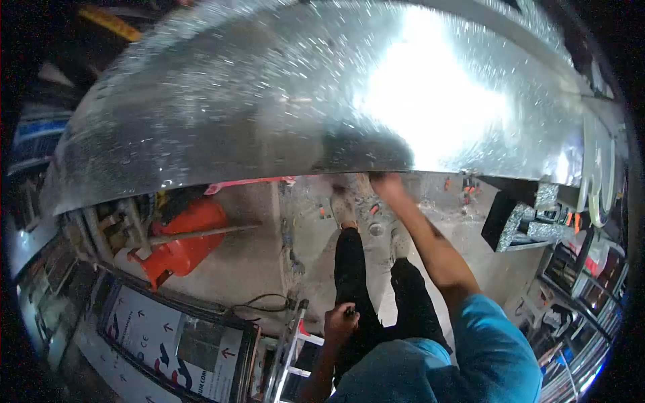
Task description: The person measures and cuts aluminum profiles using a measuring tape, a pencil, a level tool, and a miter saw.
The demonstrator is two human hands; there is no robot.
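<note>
A large shiny sheet of metal [222,121] spans the upper part of the head view, its near edge running above the floor. My right hand [386,183] reaches out to that edge. It is smeared by motion and its fingers are hidden, so whether it grips the sheet cannot be told. Close to my left thigh, my left hand [341,322] is closed around a small black object [349,311] that mostly disappears inside the fist.
An orange gas cylinder [188,238] lies at the left. Below it stand a printed white panel [168,342] and a metal ladder [292,356]. Silver-wrapped black profiles [517,225] are at the right. Small orange and black items [470,191] lie on the floor [437,221].
</note>
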